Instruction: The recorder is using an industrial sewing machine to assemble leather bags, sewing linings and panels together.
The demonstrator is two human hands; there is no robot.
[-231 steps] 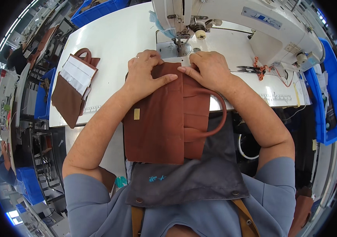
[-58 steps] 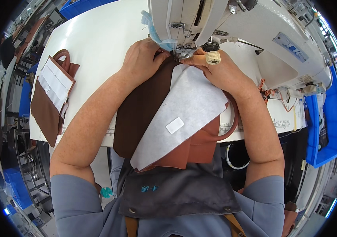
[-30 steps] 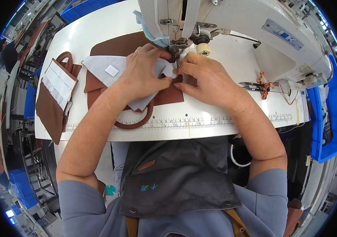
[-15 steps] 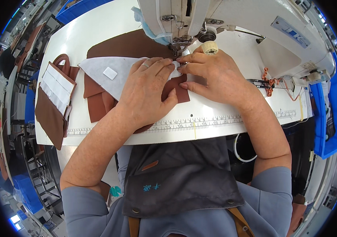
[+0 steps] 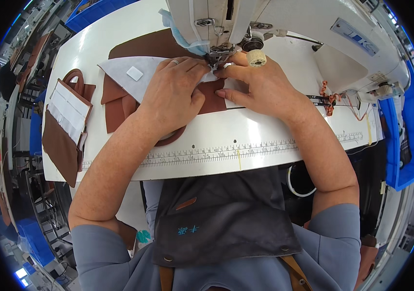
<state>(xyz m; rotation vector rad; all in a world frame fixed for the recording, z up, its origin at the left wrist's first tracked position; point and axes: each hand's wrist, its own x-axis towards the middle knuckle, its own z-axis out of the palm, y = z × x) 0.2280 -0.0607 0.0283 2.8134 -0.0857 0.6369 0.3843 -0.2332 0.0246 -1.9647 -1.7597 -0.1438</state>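
A brown leather bag piece (image 5: 139, 44) lies on the white table (image 5: 255, 160), with a white triangular lining (image 5: 119, 72), rust-red panels (image 5: 117, 116) and a curved handle (image 5: 168, 138). My left hand (image 5: 175, 92) presses on the lining, fingers curled together and thumb bent in, just left of the presser foot (image 5: 216, 63). My right hand (image 5: 260, 85) grips the piece's right edge beside the foot, thumb lower than the bent fingers; some fingertips are hidden behind the machine's head. The exact point under the needle is hidden.
The sewing machine (image 5: 338, 58) fills the back right. Black snips with orange cord (image 5: 327, 99) lie beside it. Another folded bag piece (image 5: 61, 140) with a handle lies at left. Blue bins (image 5: 401, 172) (image 5: 83, 14) stand right and behind. A printed ruler (image 5: 216, 151) runs along the front edge.
The piece has moved from over my apron onto the table and turned. Over the last half second, it and both hands have shifted slightly away from me, toward the back.
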